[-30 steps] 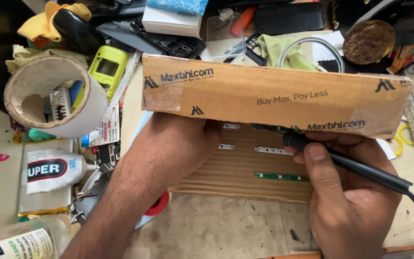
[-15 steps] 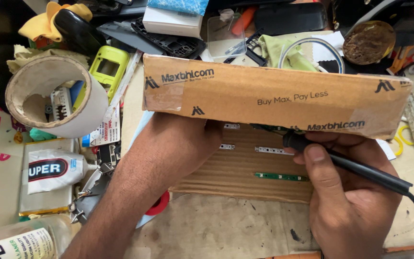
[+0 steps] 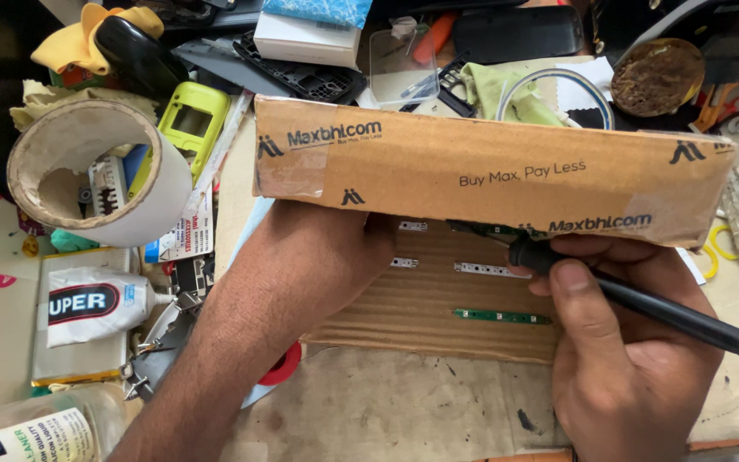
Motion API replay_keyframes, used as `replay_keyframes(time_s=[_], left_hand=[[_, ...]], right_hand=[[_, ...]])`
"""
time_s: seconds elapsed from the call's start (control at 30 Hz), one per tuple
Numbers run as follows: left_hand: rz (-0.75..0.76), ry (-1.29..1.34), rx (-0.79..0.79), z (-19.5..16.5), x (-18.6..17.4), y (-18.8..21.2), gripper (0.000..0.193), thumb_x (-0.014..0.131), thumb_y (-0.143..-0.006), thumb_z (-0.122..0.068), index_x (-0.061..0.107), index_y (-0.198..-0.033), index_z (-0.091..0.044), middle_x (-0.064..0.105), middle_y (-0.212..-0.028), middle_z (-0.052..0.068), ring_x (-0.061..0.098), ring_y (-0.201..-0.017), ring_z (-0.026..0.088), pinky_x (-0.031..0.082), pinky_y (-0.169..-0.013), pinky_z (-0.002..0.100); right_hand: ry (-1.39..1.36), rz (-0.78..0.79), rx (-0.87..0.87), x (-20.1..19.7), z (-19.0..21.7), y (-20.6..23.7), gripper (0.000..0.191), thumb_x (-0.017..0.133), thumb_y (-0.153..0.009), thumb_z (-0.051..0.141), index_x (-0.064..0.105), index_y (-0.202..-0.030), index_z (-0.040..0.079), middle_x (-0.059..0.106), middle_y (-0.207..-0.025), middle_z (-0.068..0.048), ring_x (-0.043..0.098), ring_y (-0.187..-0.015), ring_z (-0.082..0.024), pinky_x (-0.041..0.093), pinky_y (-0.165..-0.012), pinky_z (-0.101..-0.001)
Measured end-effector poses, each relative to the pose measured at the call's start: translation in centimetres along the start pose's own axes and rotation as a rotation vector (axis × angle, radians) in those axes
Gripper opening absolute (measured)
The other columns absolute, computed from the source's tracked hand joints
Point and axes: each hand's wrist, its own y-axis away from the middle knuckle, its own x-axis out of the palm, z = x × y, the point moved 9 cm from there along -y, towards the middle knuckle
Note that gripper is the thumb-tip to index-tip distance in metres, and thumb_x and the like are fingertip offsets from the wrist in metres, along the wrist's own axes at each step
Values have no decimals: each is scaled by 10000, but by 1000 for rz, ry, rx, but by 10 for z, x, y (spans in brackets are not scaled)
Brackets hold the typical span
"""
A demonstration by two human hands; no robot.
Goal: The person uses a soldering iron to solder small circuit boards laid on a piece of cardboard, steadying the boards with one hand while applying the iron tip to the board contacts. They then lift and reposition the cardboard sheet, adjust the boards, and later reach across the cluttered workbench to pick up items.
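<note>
My right hand (image 3: 622,342) grips a black soldering iron (image 3: 643,301) like a pen, its tip hidden under the upright flap of a brown cardboard box (image 3: 489,175). My left hand (image 3: 318,257) reaches under the same flap, fingers hidden, resting on the corrugated box floor (image 3: 421,312). Small narrow circuit strips lie on that floor: a green strip (image 3: 502,316), a white strip (image 3: 481,269) and two short white pieces (image 3: 405,248). Whether my left hand holds anything cannot be seen.
A large tape roll (image 3: 96,171) with small parts inside stands at left, next to a yellow-green phone shell (image 3: 192,124). A white glue tube (image 3: 100,301), a bottle (image 3: 36,432) and a red reel (image 3: 284,366) lie lower left. Clutter fills the far edge.
</note>
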Motion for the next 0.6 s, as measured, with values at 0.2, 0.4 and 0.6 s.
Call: replay_keyframes(time_s=[0.2, 0.4, 0.6], left_hand=[[-12, -10, 20, -3, -3, 0, 272, 601, -887, -161, 714, -1125, -96, 747, -959, 148, 746, -885, 287, 611, -765, 430], [8, -15, -4, -1, -1, 0, 273, 595, -890, -161, 708, -1130, -101, 745, -947, 147, 751, -872, 278, 617, -756, 424], [-41, 3, 49, -3, -4, 1, 246, 605, -876, -148, 713, -1087, -79, 749, -956, 158, 744, -890, 304, 608, -763, 439]], right_hand=[[-13, -2, 4, 1, 0, -1, 161, 583, -1048, -60, 573, -1208, -71, 672, -1135, -174, 717, -1048, -229, 613, -948, -347], [6, -11, 18, 2, 1, -1, 158, 576, -1041, -58, 566, -1198, -72, 667, -1126, -172, 722, -1046, -229, 626, -962, -360], [33, -15, 16, 3, 2, -1, 166, 584, -1036, -52, 570, -1201, -70, 674, -1119, -169, 722, -1026, -225, 617, -937, -348]])
